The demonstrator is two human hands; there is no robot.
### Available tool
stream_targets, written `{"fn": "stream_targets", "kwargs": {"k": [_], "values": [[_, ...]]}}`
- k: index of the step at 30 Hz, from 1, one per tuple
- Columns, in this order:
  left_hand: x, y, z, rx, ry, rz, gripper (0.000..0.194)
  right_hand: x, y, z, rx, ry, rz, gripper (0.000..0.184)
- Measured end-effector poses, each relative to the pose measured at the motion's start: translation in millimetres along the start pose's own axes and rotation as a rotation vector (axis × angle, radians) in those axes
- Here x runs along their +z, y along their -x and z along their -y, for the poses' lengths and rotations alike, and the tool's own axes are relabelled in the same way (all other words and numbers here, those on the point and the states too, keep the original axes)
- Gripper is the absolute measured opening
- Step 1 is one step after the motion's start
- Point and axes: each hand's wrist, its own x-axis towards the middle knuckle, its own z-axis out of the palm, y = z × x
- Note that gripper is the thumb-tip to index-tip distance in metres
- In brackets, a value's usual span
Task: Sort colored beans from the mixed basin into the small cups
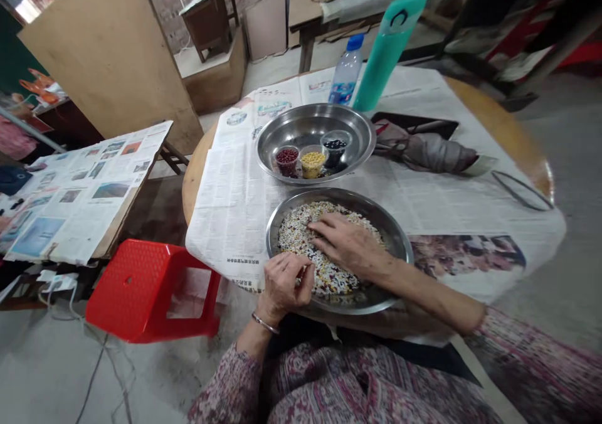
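Note:
A steel basin (pixel 339 305) close to my body holds a spread of mixed white, yellow and dark grains and beans (pixel 301 220). My right hand (pixel 350 245) reaches in from the right, fingers stretched out and touching the mix. Over the basin's near left rim, my left hand (pixel 286 283) is closed, fingers curled to the thumb; whatever is in them is hidden. Behind is a second steel basin (pixel 301 120) with three clear plastic cups: one of red beans (pixel 286 157), one of yellow beans (pixel 313 160), one of black beans (pixel 335 148).
Newspaper (pixel 226 185) covers the round table. At its back stand a plastic water bottle (pixel 345 73) and a tall turquoise bottle (pixel 388 54). A folded umbrella (pixel 433 151) lies on the right. A red plastic stool (pixel 136 289) stands on the floor to the left.

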Motion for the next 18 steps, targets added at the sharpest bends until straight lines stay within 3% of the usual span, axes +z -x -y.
{"fn": "stream_targets", "kwargs": {"k": [5,9,12,18], "values": [[0.5,2,2,0.016,0.005,-0.002,0.006,-6,34,27,-0.214,-0.234,0.132,0.016],[0.8,2,2,0.018,0.005,0.004,0.005,-11,48,24,-0.285,-0.258,0.19,0.016],[0.9,2,2,0.011,0.007,0.003,0.005,-12,48,5,-0.242,-0.139,0.156,0.02],[1.2,1,1,0.008,0.044,-0.013,0.006,-22,38,-31,0.034,0.126,0.101,0.023]]}}
